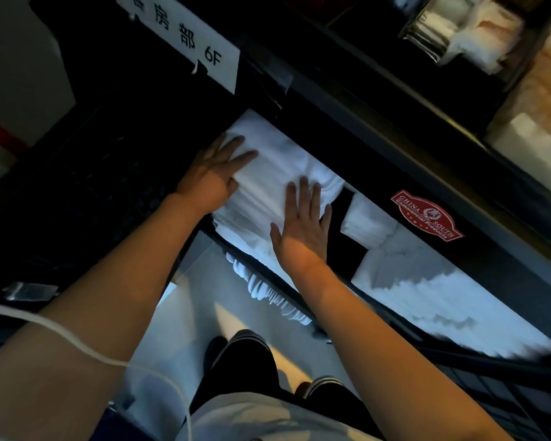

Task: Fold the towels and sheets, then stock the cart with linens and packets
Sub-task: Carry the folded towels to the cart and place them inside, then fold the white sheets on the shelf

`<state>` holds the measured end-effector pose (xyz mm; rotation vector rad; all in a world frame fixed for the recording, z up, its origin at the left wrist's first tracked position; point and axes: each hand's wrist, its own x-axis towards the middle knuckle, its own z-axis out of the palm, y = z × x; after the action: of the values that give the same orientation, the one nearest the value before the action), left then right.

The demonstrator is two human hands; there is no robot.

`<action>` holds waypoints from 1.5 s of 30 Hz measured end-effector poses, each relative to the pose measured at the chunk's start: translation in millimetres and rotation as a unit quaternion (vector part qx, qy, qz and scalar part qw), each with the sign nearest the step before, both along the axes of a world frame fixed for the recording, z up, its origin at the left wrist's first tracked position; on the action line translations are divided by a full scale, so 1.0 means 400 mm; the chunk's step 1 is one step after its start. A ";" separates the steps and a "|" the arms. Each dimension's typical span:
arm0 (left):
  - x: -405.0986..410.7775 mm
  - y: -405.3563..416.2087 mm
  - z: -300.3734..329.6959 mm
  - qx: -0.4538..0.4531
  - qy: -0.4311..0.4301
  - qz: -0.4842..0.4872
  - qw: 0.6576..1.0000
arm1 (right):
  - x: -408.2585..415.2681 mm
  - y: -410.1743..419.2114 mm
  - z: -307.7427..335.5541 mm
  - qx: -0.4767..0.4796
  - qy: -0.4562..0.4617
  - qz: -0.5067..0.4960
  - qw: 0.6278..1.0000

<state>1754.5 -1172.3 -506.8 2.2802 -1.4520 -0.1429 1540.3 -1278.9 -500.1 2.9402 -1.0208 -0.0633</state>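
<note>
Left hand (215, 176) flat on white folded towel stack (268, 173) at cart shelf (331, 135) left end. Right hand (303, 230) flat on stack's front edge. Both grips wide, fingers straight.

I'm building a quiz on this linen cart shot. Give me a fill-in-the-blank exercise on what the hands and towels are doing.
1. Both hands, the left hand and the right hand, lie flat on a stack of folded ____ towels.
2. The fingers of both hands are ____, not curled round anything.
3. The red sticker on the cart rail reads CHINA ____.
4. The white paper label ends in the floor mark ____.

Missing words: white; straight; SOUTH; 6F
</note>
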 end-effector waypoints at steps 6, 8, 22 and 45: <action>-0.073 0.025 0.066 0.045 -0.010 0.044 0.998 | -0.039 0.017 0.039 -0.003 0.013 -0.009 1.000; -0.115 0.048 0.090 0.057 0.002 0.066 0.996 | -0.061 0.022 0.055 0.007 0.020 0.001 1.000; -0.557 0.277 0.382 0.087 0.034 0.313 0.945 | -0.215 0.081 0.323 0.219 -0.085 0.236 0.943; -1.286 0.643 0.731 0.024 -0.031 0.647 0.761 | -0.524 0.407 0.668 0.319 -0.113 0.506 0.793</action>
<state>1240.0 -915.2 -214.6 2.7740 0.3660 0.3222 1330.6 -1116.0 -233.0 3.6809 0.8892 -0.0281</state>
